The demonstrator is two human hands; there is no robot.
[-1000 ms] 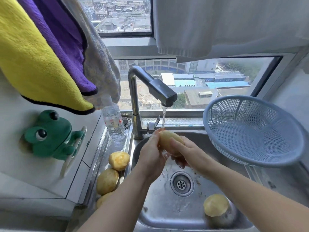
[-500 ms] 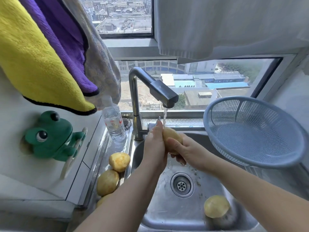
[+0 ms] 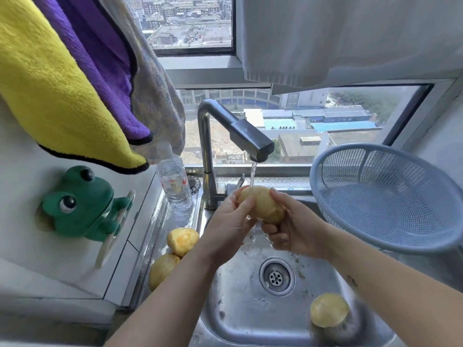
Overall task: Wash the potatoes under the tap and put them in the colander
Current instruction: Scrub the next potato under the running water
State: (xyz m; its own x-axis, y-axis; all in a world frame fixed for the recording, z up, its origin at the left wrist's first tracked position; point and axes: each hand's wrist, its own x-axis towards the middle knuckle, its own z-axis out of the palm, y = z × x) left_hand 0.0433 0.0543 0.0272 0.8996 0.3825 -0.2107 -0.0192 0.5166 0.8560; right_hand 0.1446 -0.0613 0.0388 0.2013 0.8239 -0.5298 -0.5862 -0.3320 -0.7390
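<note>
A yellow potato (image 3: pixel 263 204) is under the running tap (image 3: pixel 253 144), with water landing on its top end. My left hand (image 3: pixel 229 221) grips it from the left, thumb across its front. My right hand (image 3: pixel 293 226) holds it from the right and below. Two potatoes (image 3: pixel 182 241) (image 3: pixel 162 270) lie on the ledge left of the steel sink (image 3: pixel 245 314). Another potato (image 3: pixel 328 309) lies in the sink's near right corner. The blue colander (image 3: pixel 385 196) stands tilted at the right of the sink, with nothing in it.
A clear water bottle (image 3: pixel 174 182) stands left of the tap. A green frog holder (image 3: pixel 82 204) sticks to the left wall. Yellow, purple and grey cloths (image 3: pixel 75 78) hang above left. A white cloth (image 3: pixel 350 38) hangs over the window.
The potato has turned in my hands and now lies more on its side, with more of it showing. My left hand has slid from over it to its left end.
</note>
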